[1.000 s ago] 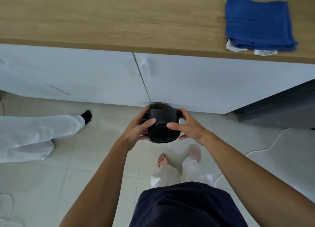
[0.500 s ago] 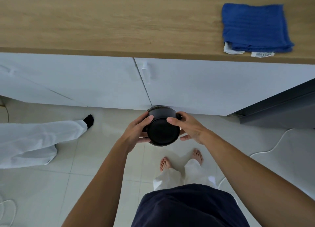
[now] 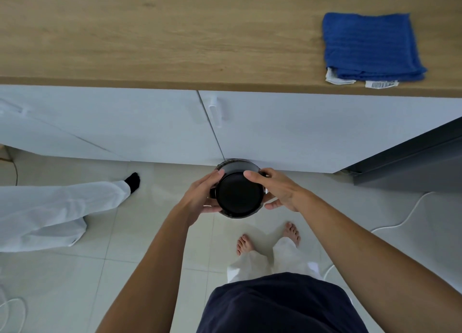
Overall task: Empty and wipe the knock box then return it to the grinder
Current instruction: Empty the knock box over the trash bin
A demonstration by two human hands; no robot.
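Note:
The black round knock box (image 3: 238, 195) is held in the air over the tiled floor, in front of the white cabinets. It is tipped so its flat dark base faces me and its open mouth points away; the inside is hidden. My left hand (image 3: 200, 195) grips its left side and my right hand (image 3: 277, 190) grips its right side. A folded blue cloth (image 3: 370, 47) lies on the wooden counter (image 3: 175, 32) at the upper right. No grinder is in view.
White cabinet doors (image 3: 150, 125) run under the counter. A dark appliance (image 3: 412, 165) stands low at the right, with a white cable (image 3: 410, 212) on the floor. Another person's white-trousered leg (image 3: 62, 207) reaches in from the left. My bare feet (image 3: 267, 237) are below the box.
The knock box has rotated further over in my hands, so its base now faces me squarely instead of its side. Both hands keep their grip and have hardly shifted.

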